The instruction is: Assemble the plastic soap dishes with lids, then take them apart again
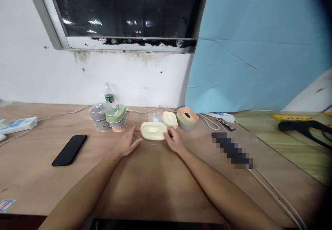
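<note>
Two forearms (85, 185) reach over the wooden table (145, 195) in the head view; the landmark for all places is the green-lidded stack (116, 116), near the wall (145, 81).

To the right of this stack, and a little nearer to the person, is the pale yellow piece (154, 131), oblong and slightly blurred; whether it is a lid or a shallow tray, I cannot tell; the right hand (175, 140) grips its right end between thumb and fingers; the left hand (127, 143), in front of the stack and to its right, is wide, with thumb and fingers apart, close to the left end of the piece; whether it touches, I cannot tell.

Just left of the stack stands the grey-lidded stack (100, 122); behind the stack is a clear bottle (108, 94) with a green label; to the right of the stack, in order, come a clear round thing (155, 116), a small yellow box (170, 118) and an orange-topped container (188, 115); a black phone (69, 150) lies nearer than the stack, to its left.
</note>
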The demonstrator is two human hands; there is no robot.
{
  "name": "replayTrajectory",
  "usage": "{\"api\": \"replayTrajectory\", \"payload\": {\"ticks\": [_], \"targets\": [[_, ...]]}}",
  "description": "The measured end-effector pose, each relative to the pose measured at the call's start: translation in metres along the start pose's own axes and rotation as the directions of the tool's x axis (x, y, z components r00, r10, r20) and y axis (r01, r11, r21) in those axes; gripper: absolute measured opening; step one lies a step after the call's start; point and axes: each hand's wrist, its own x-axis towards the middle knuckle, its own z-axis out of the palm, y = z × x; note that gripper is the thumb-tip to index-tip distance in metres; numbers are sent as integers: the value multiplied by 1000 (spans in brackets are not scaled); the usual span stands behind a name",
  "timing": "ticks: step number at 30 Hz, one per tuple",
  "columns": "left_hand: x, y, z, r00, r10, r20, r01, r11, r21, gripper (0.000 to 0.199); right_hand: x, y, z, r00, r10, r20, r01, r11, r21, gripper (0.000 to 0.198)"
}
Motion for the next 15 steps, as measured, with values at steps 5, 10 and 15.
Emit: {"api": "replayTrajectory", "payload": {"ticks": [5, 10, 15], "targets": [[3, 6, -4, 985, -45, 169, 20, 989, 146, 40, 5, -2, 11, 977, 80, 199, -54, 989, -136, 47], [6, -1, 1, 977, -42, 207, 7, 985, 171, 35, 18, 23, -16, 965, 165, -205, -190, 976, -108, 39], [5, -9, 5, 982, -18, 190, -9, 990, 137, 36, 25, 60, -56, 837, 217, -502, -332, 931, -150, 46]]}}
